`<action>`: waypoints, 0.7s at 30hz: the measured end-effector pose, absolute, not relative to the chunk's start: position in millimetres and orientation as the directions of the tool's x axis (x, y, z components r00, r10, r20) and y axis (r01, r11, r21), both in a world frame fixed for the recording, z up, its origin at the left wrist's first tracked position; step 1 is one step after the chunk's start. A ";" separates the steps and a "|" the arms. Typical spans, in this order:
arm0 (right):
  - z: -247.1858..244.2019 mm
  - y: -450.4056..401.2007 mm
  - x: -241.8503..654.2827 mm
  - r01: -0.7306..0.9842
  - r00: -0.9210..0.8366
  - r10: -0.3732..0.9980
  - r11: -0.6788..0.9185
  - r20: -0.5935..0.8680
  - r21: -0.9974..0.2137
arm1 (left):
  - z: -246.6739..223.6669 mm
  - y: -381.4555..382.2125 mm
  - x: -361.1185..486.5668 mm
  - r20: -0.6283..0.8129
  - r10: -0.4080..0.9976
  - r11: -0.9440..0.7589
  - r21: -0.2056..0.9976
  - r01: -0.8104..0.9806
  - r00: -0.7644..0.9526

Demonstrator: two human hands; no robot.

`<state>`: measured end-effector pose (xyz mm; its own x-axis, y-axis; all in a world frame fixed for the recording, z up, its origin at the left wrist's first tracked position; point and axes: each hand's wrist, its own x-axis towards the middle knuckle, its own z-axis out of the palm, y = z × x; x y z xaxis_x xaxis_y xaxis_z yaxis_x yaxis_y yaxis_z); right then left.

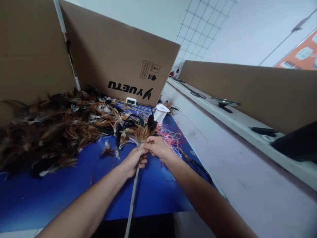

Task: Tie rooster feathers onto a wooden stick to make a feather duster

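A long thin stick [133,198] runs up from the bottom edge, and brown and black feathers [138,133] fan out around its far end. My left hand [133,162] is closed round the stick just below these feathers. Close against it, my right hand [158,147] has its fingers pinched together at the feathers' base. What lies between the right fingertips is too small to make out. A small loose tuft of feathers [107,150] rests on the blue table [153,193] to the left of my hands.
A large heap of feathers [61,129] covers the table's left side. Behind stand a cardboard panel [119,49], a small white device [131,101] and a white spool [160,112]. Tangled pink and white strings [170,137] and scissors [199,168] lie right, beside a white ledge [223,122].
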<state>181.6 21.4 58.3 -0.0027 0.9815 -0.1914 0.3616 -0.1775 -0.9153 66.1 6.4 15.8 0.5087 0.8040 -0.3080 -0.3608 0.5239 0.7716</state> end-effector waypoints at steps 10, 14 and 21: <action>60.5 21.4 181.5 0.284 -0.012 0.967 -0.241 -0.255 -0.928 | 15.5 7.2 65.8 -0.273 0.802 0.520 0.758 -0.395 0.531; 68.8 21.9 185.8 0.314 -0.063 0.968 -0.212 -0.243 -0.926 | 16.3 8.3 64.9 -0.275 0.799 0.525 0.751 -0.400 0.534; 99.6 22.6 189.6 0.489 0.018 0.995 0.075 0.096 -0.869 | 18.8 7.9 65.6 -0.350 0.802 0.563 0.714 -0.416 0.484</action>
<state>189.6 22.6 99.6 0.0177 0.9952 0.0959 0.4894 0.0750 -0.8688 65.6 7.9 18.8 0.4840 0.8021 -0.3498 -0.4162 0.5627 0.7142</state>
